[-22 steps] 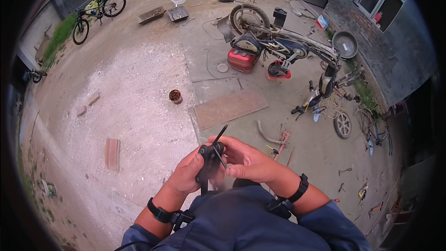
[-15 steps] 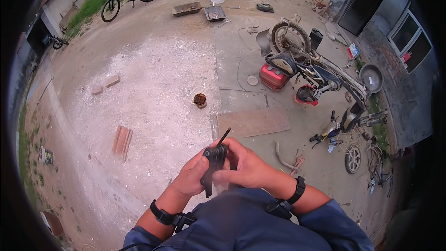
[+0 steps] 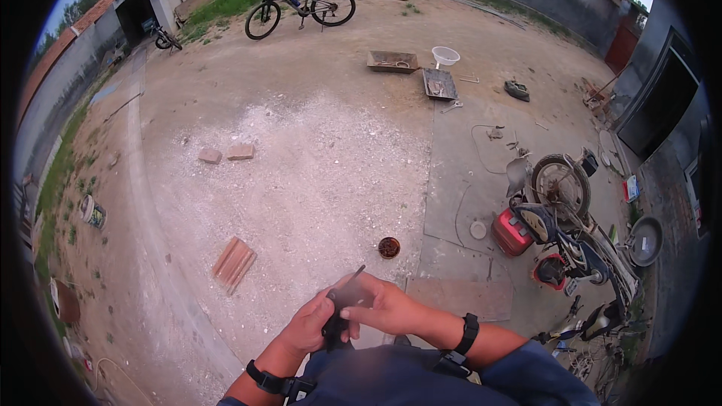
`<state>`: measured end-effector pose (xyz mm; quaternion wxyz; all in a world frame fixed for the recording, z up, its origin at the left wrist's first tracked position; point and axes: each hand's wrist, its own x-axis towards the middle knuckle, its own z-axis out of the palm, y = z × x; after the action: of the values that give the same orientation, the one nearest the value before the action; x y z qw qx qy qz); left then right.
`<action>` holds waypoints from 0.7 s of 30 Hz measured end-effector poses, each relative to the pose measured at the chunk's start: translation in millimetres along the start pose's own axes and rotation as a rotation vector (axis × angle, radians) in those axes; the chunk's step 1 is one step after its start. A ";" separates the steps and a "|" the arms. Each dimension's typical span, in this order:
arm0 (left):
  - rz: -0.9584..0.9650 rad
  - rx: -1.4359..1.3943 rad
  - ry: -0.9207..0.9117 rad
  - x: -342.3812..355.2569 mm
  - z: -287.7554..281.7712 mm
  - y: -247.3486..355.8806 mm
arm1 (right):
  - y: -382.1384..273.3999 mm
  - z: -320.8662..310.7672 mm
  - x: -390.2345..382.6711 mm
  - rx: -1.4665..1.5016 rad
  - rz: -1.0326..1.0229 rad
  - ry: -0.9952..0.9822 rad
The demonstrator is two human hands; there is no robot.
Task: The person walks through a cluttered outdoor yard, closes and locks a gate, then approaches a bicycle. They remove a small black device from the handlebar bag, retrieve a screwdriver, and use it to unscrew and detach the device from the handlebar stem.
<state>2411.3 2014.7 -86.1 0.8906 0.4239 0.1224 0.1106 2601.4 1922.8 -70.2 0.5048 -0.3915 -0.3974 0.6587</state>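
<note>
Both hands meet low in the view, just above the person's dark blue lap, and between them sits a small black, flat device with a thin black stalk [image 3: 342,304] poking up and to the right from its top. The left hand [image 3: 308,325] is wrapped around the lower part of that device, fingers closed on it, a black band on the wrist behind. The right hand [image 3: 382,307] comes across from the other side with its fingers curled over the device's upper end, touching it and the left hand; it too wears a black wrist strap. The device is blurred, so its make-up cannot be told further. Beyond the hands lies a bare dirt and concrete yard. A small round rusty tin [image 3: 389,247] stands on the ground just past the hands, and a flat brown board [image 3: 460,297] lies near the right forearm. Left of the hands, well apart, is a stack of reddish roof tiles [image 3: 234,263], and farther out two pale bricks [image 3: 226,153] lie side by side. On the right side of the yard a dismantled motorbike with its wheel in the air [image 3: 564,203] stands beside a red box [image 3: 511,231]. At the far edge of the yard a black bicycle [image 3: 299,7] stands upright by the wall.
</note>
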 end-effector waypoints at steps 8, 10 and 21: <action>0.002 0.031 0.196 51.1 -213.3 122.4 | -15.0 -89.8 224.6 -0.415 0.148 0.136; -0.023 0.047 0.275 57.0 -264.5 161.3 | -14.8 -126.3 263.0 -0.321 0.168 0.170; -0.196 0.117 0.695 202.7 -518.9 271.0 | 31.3 -394.2 415.1 -0.012 0.696 0.824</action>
<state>2416.0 2620.3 -216.2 0.7763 0.3977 0.4639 0.1550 2875.5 2373.2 -295.3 0.3686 -0.7289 -0.0168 0.5767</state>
